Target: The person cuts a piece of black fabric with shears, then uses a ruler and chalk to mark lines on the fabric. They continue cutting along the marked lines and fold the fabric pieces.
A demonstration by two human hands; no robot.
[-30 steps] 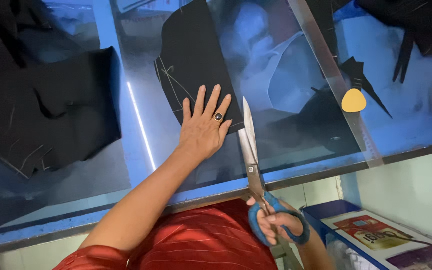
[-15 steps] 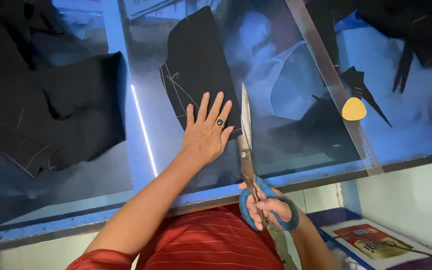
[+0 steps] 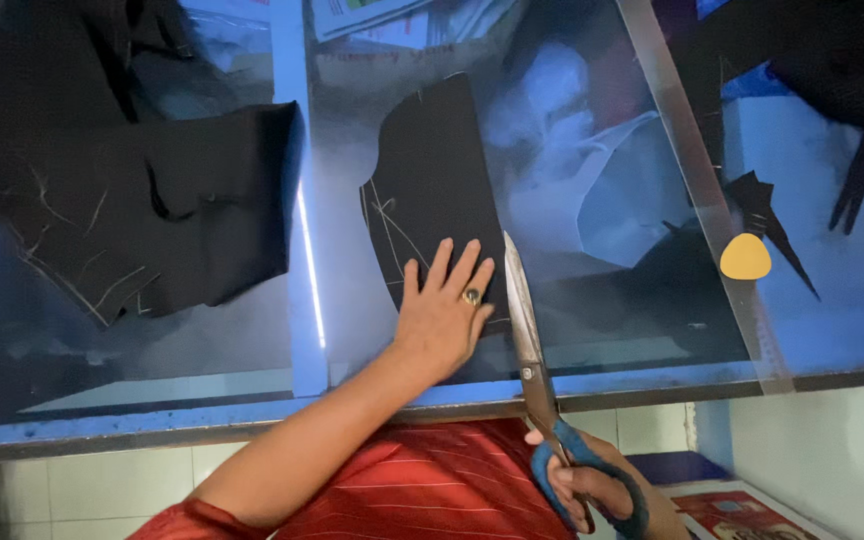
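A glass-topped cutting table (image 3: 592,385) with a blue frame fills the view, pale wall tile showing below its near edge; the landmark is the black cloth panel (image 3: 432,190), which lies flat on the glass near the middle, chalk lines crossing its lower part; its long axis runs away from the person, near end close to the table edge; the left hand (image 3: 442,318) rests on that near end, fingers spread wide and pressing flat, a ring on one finger; the right hand (image 3: 587,485) is nearer the body, below the table edge, closed through the blue handles of the scissors (image 3: 530,340); the blades look closed or nearly so and lie just right of the panel's right edge, roughly parallel to it, tip beside the left fingertips; left of the panel, well apart, a larger dark fabric piece (image 3: 152,220) lies rumpled; right of it, beyond a clear ruler (image 3: 697,190), sits a yellow tailor's chalk (image 3: 745,257).
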